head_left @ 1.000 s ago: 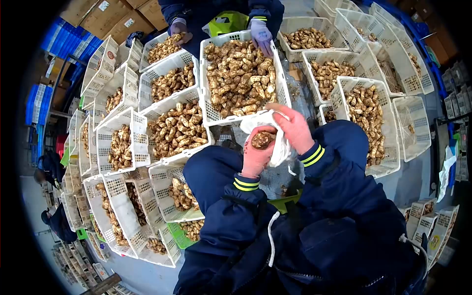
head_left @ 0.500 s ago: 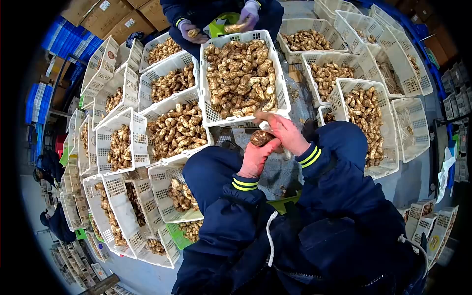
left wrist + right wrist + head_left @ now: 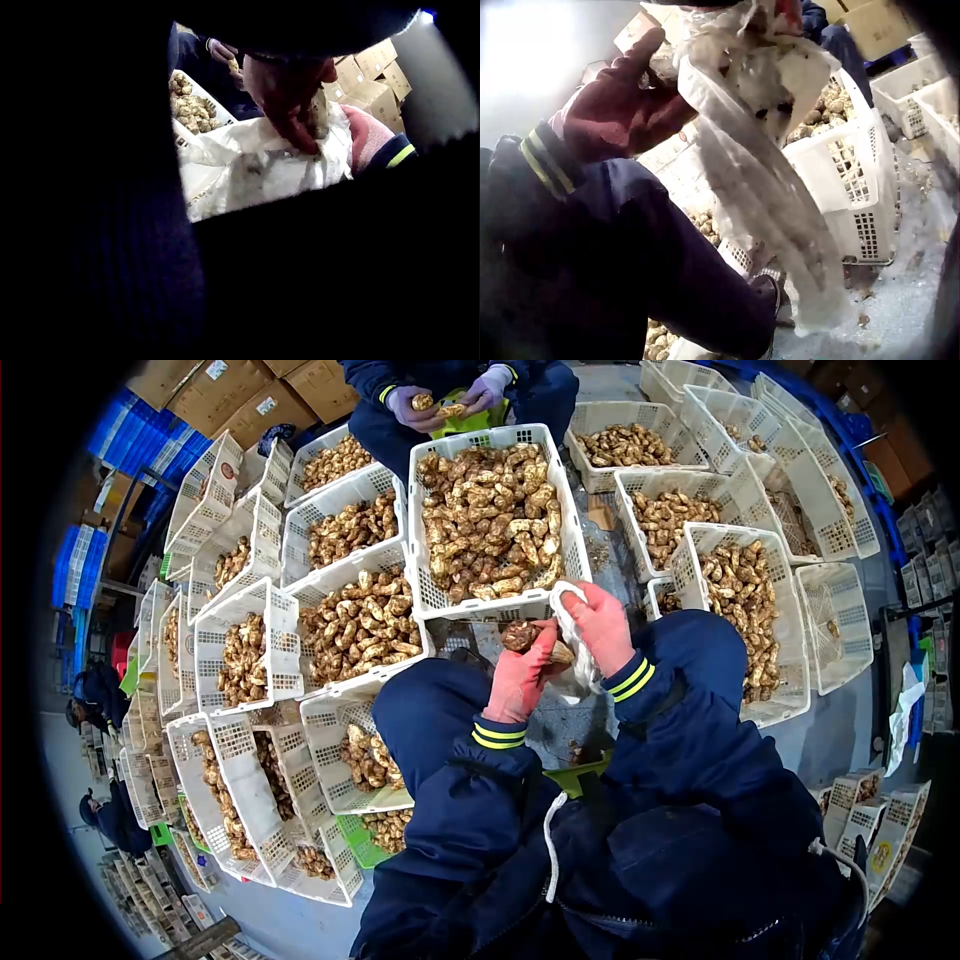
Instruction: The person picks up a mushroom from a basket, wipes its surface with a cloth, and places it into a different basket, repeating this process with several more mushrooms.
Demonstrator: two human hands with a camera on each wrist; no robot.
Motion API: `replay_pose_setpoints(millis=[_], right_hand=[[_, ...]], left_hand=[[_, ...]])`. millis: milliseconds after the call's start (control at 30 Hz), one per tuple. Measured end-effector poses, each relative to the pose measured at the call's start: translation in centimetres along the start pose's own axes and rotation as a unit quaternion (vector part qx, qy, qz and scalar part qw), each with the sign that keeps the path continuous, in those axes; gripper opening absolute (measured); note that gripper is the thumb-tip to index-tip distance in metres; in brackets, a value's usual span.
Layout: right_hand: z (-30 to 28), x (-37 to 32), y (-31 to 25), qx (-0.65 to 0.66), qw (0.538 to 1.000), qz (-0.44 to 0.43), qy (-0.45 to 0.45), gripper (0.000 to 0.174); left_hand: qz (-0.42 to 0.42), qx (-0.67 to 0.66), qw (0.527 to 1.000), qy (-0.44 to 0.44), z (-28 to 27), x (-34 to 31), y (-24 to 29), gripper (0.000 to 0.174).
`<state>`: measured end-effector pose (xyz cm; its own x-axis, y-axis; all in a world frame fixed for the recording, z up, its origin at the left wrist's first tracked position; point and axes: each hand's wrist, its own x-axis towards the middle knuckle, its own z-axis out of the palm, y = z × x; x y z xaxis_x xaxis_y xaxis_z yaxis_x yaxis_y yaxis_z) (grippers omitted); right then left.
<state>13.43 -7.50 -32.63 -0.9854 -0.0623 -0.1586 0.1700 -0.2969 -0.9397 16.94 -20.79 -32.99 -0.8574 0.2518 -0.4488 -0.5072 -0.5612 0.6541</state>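
Observation:
My left hand (image 3: pixel 520 678), in a pink glove, grips a thick mushroom with a brown cap (image 3: pixel 519 635) and paler stem (image 3: pixel 560 652). In the left wrist view the mushroom (image 3: pixel 319 116) lies between the gloved fingers, in front of a white cloth (image 3: pixel 277 176). My right hand (image 3: pixel 600 628), also pink-gloved, holds that soiled cloth (image 3: pixel 565 615) close to the stem. The right wrist view shows the cloth (image 3: pixel 761 187) hanging in a long fold, with the left hand (image 3: pixel 626 112) beside it; the right hand is mostly hidden there.
A white crate (image 3: pixel 575 525) heaped with mushrooms (image 3: pixel 490 520) stands just beyond my hands. More mushroom crates line the left (image 3: pixel 285 645) and right (image 3: pixel 795 630). Across from me a person's gloved hands (image 3: pixel 415 408) hold mushrooms. Cardboard boxes (image 3: pixel 235 400) are stacked behind.
The cloth was bunched around the mushroom; my right hand then passed over the cap and has drawn right, spreading the cloth. The other person's hand left the crate, and both hands came together.

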Motion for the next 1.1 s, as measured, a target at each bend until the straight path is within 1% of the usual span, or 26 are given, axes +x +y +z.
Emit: replay_pose_setpoints(millis=[67,100,133,200,233,267,333,367,400,467,500,533,600,633,700,733,767,800,833,867,933,967,1000,1067,1100], right_hand=[[0.1,-0.2,-1.4,-0.152,0.984,-0.051,0.073,0.026],[0.7,-0.5,-1.5,-0.111,0.989,-0.079,0.054,0.026],[0.5,-0.2,-0.2,-0.117,0.990,-0.077,0.018,0.027],[1.4,-1.3,-0.2,-0.274,0.951,-0.135,-0.039,0.028],[1.9,-1.8,-0.2,-0.307,0.941,-0.127,-0.065,0.030],[2.0,-1.8,0.2,-0.307,0.941,-0.127,-0.065,0.030],[2.2,-1.7,1.1,-0.245,0.953,-0.137,-0.110,0.033],[2.2,-1.7,1.1,-0.237,0.957,-0.117,-0.120,0.036],[2.1,-1.8,1.1,-0.238,0.957,-0.116,-0.119,0.036],[1.9,-1.8,0.9,-0.228,0.962,-0.032,-0.144,0.039],[2.0,-1.9,0.9,-0.206,0.968,-0.026,-0.143,0.039],[2.0,-1.9,0.8,-0.205,0.968,-0.027,-0.143,0.039],[2.0,-2.0,0.2,-0.279,0.952,-0.041,-0.116,0.035],[2.0,-2.0,0.1,-0.279,0.952,-0.041,-0.117,0.035],[1.7,-1.7,0.1,-0.295,0.952,-0.056,-0.062,0.031],[1.5,-1.5,0.3,-0.294,0.952,-0.057,-0.061,0.031],[1.3,-1.2,0.5,-0.192,0.978,-0.032,-0.072,0.030],[1.2,-1.0,0.7,-0.088,0.993,-0.006,-0.083,0.029],[0.9,-0.9,0.9,-0.053,0.996,0.012,-0.077,0.030],[0.9,-0.9,0.7,-0.054,0.995,0.013,-0.078,0.030],[0.9,-1.0,0.3,0.030,0.990,0.067,-0.117,0.032],[1.0,-1.1,0.0,-0.045,0.986,0.036,-0.153,0.033],[1.1,-1.1,0.4,-0.086,0.980,0.018,-0.177,0.034],[1.4,-1.4,0.0,-0.103,0.977,0.014,-0.189,0.038],[1.3,-1.5,0.0,-0.103,0.977,0.015,-0.189,0.038]], left_hand=[[0.003,0.013,1.000,0.007,-0.3,0.0,-0.3,0.022],[0.006,0.027,1.000,0.014,-0.6,0.1,-0.5,0.022],[0.007,0.027,0.999,0.016,-0.8,0.4,-0.7,0.022],[0.027,0.035,0.999,0.011,-1.0,0.8,-1.0,0.027],[0.062,0.069,0.995,-0.027,-1.7,0.7,-1.2,0.031],[0.062,0.069,0.995,-0.026,-2.1,1.0,-1.3,0.031],[0.099,0.146,0.984,0.003,-2.7,1.5,-1.7,0.029],[0.142,0.180,0.973,-0.006,-2.6,1.4,-1.6,0.026],[0.141,0.180,0.974,-0.007,-2.5,1.2,-1.5,0.026],[0.155,0.268,0.951,-0.011,-2.7,1.0,-1.5,0.026],[0.130,0.210,0.969,-0.009,-2.8,1.1,-1.6,0.027],[0.131,0.211,0.969,-0.009,-2.9,1.1,-1.7,0.027],[0.088,0.135,0.987,0.003,-2.2,0.7,-1.2,0.027],[0.088,0.135,0.987,0.004,-1.9,0.5,-1.0,0.027],[0.089,0.115,0.989,-0.021,-1.7,0.4,-0.9,0.027],[0.089,0.115,0.989,-0.021,-1.5,0.4,-0.8,0.027],[0.078,0.100,0.992,-0.022,-1.5,0.4,-0.9,0.027],[0.066,0.084,0.994,-0.022,-1.5,0.4,-1.0,0.027],[0.067,0.084,0.994,-0.021,-1.6,0.5,-1.0,0.027],[0.064,0.096,0.993,-0.023,-2.2,0.8,-1.4,0.028],[0.058,0.119,0.991,-0.028,-3.3,1.4,-2.2,0.029],[0.064,0.130,0.989,-0.020,-3.3,1.5,-2.2,0.033],[0.064,0.130,0.989,-0.020,-3.3,1.5,-2.1,0.033],[0.058,0.302,0.950,0.053,-2.8,0.7,-1.3,0.033],[0.057,0.302,0.950,0.053,-2.6,0.6,-1.3,0.033]])
